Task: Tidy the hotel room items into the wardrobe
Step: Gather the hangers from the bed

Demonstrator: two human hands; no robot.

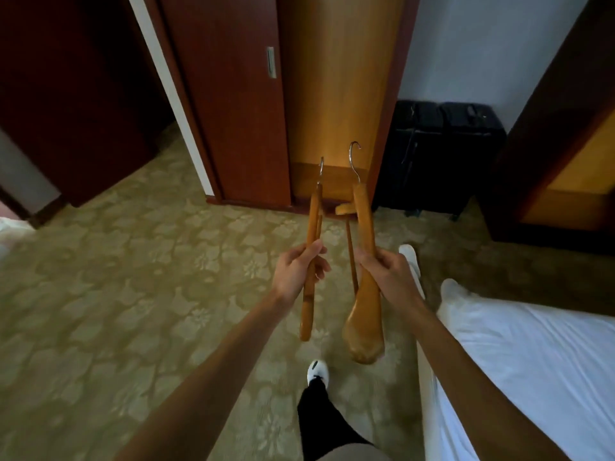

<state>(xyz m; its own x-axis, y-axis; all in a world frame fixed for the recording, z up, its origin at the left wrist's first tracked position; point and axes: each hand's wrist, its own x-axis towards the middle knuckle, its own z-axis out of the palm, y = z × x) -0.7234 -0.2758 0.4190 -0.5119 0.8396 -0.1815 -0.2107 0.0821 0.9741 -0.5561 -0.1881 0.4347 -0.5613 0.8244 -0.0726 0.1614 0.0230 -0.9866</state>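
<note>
While the wardrobe (332, 94) stands ahead with its dark sliding door (233, 94) pushed left, baring a lit, honey-coloured interior, a white bed (532, 361) lies at the right edge over patterned carpet (116, 277). Two glossy wooden hangers with metal hooks are held out in front of the opening. The broad-shouldered hanger (364, 294) sits in the right hand (387, 274), fingers curled round it. The slimmer hanger (311, 261) is gripped by the left hand (298, 271), thumb pressed along it.
</note>
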